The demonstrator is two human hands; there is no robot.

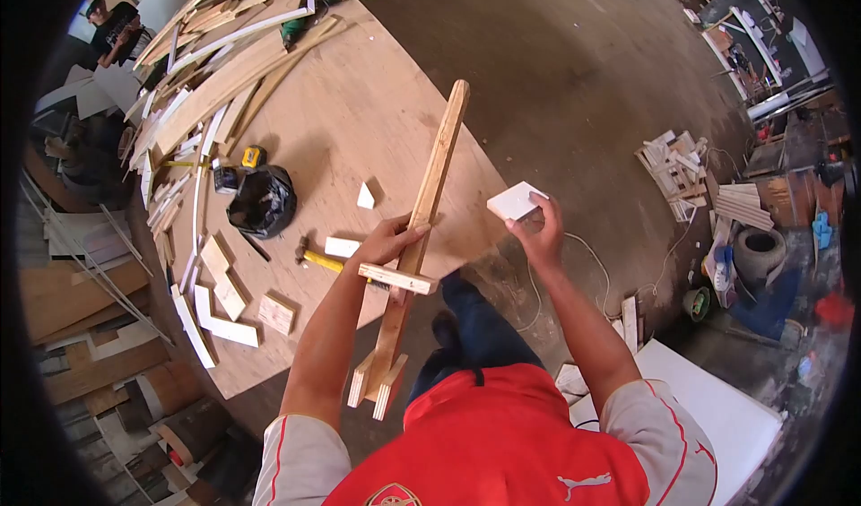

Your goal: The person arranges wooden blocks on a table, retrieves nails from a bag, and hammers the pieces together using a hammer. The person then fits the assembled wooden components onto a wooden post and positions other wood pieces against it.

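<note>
My left hand [393, 240] is wrapped round a long wooden bar [439, 161], which slants over the table's near edge. A short crosspiece [398, 278] sits across the bar just below that hand, and two short blocks [377, 385] flank its lower end. Out to the right, my right hand [542, 233] pinches a small white-faced wood block [517, 201] between thumb and fingers, apart from the bar. A hammer [334, 262] with a yellow handle lies on the table beside my left forearm, next to a white block [342, 247].
The plywood table [377, 85] carries a pile of wood strips [224, 76], a black bag [263, 203], a yellow tape measure [254, 156] and several offcuts [277, 313]. Another person [115, 31] is at the far left. A white board [708, 416] lies at my right, with a cable [601, 268] on the floor.
</note>
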